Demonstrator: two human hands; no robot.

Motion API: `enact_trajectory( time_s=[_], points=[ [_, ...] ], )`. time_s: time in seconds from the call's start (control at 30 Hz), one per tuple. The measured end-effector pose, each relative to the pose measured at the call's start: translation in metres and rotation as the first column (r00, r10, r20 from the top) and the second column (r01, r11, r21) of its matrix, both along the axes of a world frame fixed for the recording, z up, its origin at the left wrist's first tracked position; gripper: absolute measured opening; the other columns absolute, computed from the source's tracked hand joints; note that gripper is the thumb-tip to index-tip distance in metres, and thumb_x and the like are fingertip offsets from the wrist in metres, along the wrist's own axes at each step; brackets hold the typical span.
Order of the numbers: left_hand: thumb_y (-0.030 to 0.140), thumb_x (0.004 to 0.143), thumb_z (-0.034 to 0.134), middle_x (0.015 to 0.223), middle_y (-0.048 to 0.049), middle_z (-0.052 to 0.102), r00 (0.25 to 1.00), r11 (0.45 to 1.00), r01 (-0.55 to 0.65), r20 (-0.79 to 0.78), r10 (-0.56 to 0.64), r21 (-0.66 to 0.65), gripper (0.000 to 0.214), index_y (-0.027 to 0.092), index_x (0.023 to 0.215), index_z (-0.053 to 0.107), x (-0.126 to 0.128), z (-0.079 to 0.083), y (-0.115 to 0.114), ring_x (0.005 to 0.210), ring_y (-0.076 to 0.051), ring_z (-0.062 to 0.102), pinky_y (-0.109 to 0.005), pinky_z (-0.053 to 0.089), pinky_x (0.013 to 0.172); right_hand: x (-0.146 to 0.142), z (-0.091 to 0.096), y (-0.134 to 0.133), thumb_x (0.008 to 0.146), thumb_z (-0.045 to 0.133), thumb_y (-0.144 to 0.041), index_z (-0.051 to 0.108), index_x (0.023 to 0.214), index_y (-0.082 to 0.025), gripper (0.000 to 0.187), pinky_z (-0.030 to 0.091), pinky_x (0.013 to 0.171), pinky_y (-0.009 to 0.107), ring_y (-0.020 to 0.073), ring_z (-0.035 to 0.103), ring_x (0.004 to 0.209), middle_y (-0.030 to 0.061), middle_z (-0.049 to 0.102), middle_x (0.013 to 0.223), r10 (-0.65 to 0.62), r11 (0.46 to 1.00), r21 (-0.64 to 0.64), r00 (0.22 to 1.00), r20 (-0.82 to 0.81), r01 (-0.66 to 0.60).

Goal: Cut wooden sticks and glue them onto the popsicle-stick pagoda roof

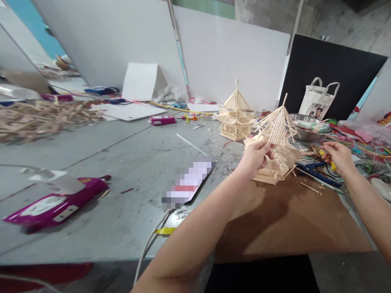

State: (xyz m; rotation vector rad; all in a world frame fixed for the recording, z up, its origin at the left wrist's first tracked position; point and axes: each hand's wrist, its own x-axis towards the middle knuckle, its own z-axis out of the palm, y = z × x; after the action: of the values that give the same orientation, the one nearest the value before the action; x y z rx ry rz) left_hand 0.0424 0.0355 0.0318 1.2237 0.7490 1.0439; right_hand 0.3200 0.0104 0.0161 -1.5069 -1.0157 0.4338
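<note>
stick pagoda model: pale tan | board: brown | packet: magenta, white label | pliers: blue handles | table: grey | bowl: silver | panel: black

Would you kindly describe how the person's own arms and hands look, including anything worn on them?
Left forearm and right forearm are bare, no sleeves in view. The left hand and right hand wear no gloves, and no rings, watch or bracelet show.

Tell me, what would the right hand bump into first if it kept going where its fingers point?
The right hand points left: probably the small yellow piece at its fingers first, then the stick pagoda in the left hand. Depth is unclear.
</note>
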Motion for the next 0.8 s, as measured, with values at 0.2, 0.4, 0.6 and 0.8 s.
enact_trajectory(
  time_s=[0.2,0.4,0.6,0.8],
  points=[
    [0.016,0.087,0.04,0.048,0.0044,0.049,1.0,1.0,-0.017,0.009,0.017,-0.007,0.019,0.011,0.077,0.055,-0.001,0.003,-0.003,0.025,0.0,0.027,-0.016,0.012,0.03,0.014,-0.005,-0.011,0.062,0.062,-0.033,0.057,0.079,-0.018,0.023,0.039,0.036,0.017,0.0063,0.053,0.046,0.0034,0.064,0.082,-0.05,0.999,-0.007,0.999,-0.004,0.05],
    [0.016,0.086,0.044,0.049,0.0042,0.05,0.999,1.0,-0.015,0.031,0.015,-0.022,0.016,0.011,0.077,0.055,-0.001,0.003,-0.004,0.026,0.001,0.026,-0.016,0.011,0.031,0.025,-0.014,-0.013,0.061,0.063,-0.035,0.058,0.078,-0.018,0.025,0.04,0.036,0.019,0.0076,0.054,0.046,0.005,0.065,0.084,-0.068,0.998,-0.012,0.998,-0.017,0.068],
    [0.016,0.084,0.046,0.047,0.0036,0.05,0.999,0.999,-0.015,0.03,0.016,-0.039,0.017,0.011,0.071,0.054,-0.002,0.002,-0.005,0.026,0.001,0.026,-0.016,0.012,0.032,0.028,-0.021,-0.013,0.064,0.061,-0.036,0.058,0.079,-0.018,0.024,0.04,0.036,0.018,0.0067,0.053,0.046,0.0043,0.065,0.083,-0.046,0.999,-0.021,0.999,0.018,0.046],
    [0.019,0.084,0.047,0.046,0.004,0.051,0.999,0.999,-0.021,0.032,0.022,-0.028,0.014,0.012,0.073,0.052,-0.001,0.001,-0.004,0.027,0.001,0.025,-0.016,0.012,0.032,0.03,-0.027,-0.003,0.07,0.053,-0.035,0.058,0.085,-0.016,0.024,0.042,0.038,0.018,0.0084,0.056,0.048,0.0049,0.065,0.079,-0.063,0.991,-0.104,0.986,0.153,0.08]
  ],
)
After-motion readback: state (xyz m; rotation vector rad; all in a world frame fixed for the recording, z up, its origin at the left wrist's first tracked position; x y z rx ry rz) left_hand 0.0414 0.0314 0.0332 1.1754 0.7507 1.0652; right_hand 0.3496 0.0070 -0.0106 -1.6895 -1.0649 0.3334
